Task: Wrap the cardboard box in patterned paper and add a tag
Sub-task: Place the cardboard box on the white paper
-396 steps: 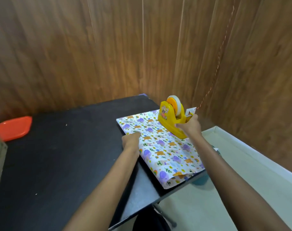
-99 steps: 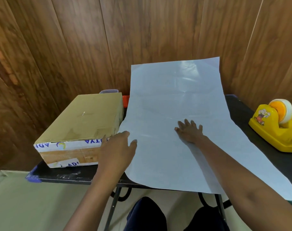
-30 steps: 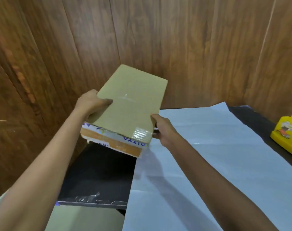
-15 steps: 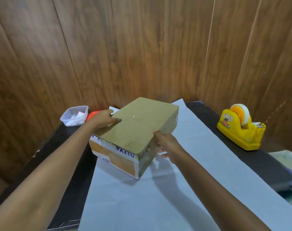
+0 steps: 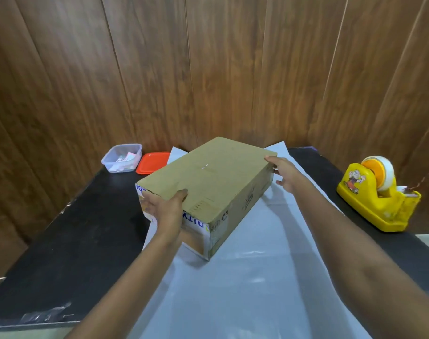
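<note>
The brown cardboard box (image 5: 208,177) lies at an angle on the wrapping paper (image 5: 252,277), which is spread over the black table with its plain white side up. My left hand (image 5: 164,211) grips the box's near left end, thumb on the top face. At the far right corner, my right hand (image 5: 285,176) holds the box with the thumb on the top edge and the fingers against the side. A clear plastic tub (image 5: 121,157) holding small paper pieces stands at the back left.
An orange lid (image 5: 151,162) lies beside the tub, partly under the paper's far edge. A yellow tape dispenser (image 5: 377,194) stands at the table's right side. Wooden wall panels close off the back. Bare black tabletop (image 5: 69,241) shows to the left of the paper.
The box has come down from the air onto the paper and turned clockwise. My left hand shifted to its near end and my right hand to its far right corner.
</note>
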Demonstrator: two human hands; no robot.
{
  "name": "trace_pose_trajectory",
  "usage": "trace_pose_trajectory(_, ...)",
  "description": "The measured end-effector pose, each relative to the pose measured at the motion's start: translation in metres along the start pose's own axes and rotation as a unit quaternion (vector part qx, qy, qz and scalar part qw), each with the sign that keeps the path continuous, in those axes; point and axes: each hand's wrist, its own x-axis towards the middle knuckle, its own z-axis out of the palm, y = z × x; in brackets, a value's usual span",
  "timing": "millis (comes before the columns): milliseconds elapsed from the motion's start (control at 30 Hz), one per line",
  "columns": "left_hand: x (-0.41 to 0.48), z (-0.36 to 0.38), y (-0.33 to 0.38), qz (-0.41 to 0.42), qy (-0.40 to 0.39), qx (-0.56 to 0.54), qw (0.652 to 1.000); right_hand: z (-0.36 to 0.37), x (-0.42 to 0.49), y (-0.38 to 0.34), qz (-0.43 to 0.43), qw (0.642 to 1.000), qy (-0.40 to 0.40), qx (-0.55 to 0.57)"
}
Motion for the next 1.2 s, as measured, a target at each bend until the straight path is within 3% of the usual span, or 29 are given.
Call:
trace_pose_trajectory(167, 0.003, 0.0, 0.004, 0.017, -0.055, -0.079, 0.995, -0.02, -0.02, 0.0, -0.045, 0.997, 0.012, 0.059)
trace_pose_trajectory(300, 0.0, 0.009, 0.037, 0.069, -0.167, -0.13, 0.975, -0.049, -0.051, 0.007, -0.084, 0.991, 0.055, 0.085)
trace_pose_trajectory(500, 0.006, 0.011, 0.046, -0.011, -0.278, -0.079, 0.957, -0.073, -0.092, 0.032, -0.102, 0.987, 0.095, 0.081)
trace_pose_trajectory(867, -0.002, -0.008, 0.046, -0.055, -0.332, -0.062, 0.94, -0.079, -0.139, 0.056, -0.129, 0.978, 0.128, 0.099)
trace_pose_trajectory(1200, -0.027, -0.022, 0.037, -0.075, -0.329, -0.082, 0.938, -0.088, -0.167, 0.069, -0.11, 0.98, 0.145, 0.083)
